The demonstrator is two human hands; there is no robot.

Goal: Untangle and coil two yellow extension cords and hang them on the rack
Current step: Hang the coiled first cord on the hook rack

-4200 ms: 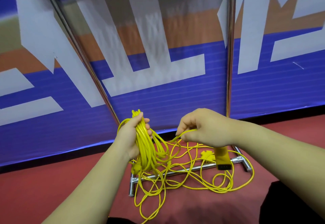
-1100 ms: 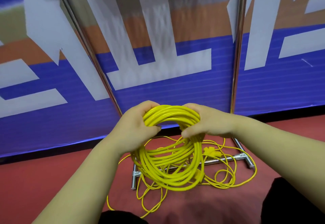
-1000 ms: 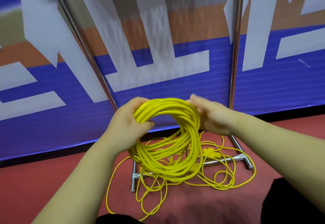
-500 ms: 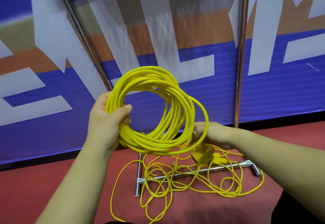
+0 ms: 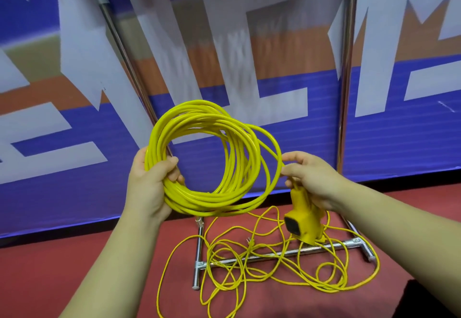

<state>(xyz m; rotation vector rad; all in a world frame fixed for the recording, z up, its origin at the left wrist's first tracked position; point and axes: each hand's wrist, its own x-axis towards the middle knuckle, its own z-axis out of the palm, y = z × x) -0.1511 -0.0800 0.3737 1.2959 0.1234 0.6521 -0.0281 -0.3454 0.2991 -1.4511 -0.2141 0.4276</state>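
I hold a coiled yellow extension cord [image 5: 212, 193] upright in front of me as a round bundle of several loops. My left hand [image 5: 149, 183] grips the coil's left side. My right hand [image 5: 311, 180] holds the coil's loose outer loop and the cord's yellow socket block [image 5: 300, 220], which hangs down from my palm. A second yellow extension cord [image 5: 274, 265] lies in a loose tangle on the red floor, draped over the rack's base [image 5: 249, 259], with its plug [image 5: 250, 241] showing in the middle.
The rack's two chrome uprights, a slanted left pole [image 5: 119, 50] and a vertical right pole [image 5: 345, 80], stand before a blue, white and orange banner wall [image 5: 399, 130]. The red floor [image 5: 50, 267] spreads left of the base. A dark shape [image 5: 424, 300] sits at the bottom right.
I have lifted the coil from a low, flat hold to upright at chest height. My right hand slid off the bundle to the outer loop and took the socket block.
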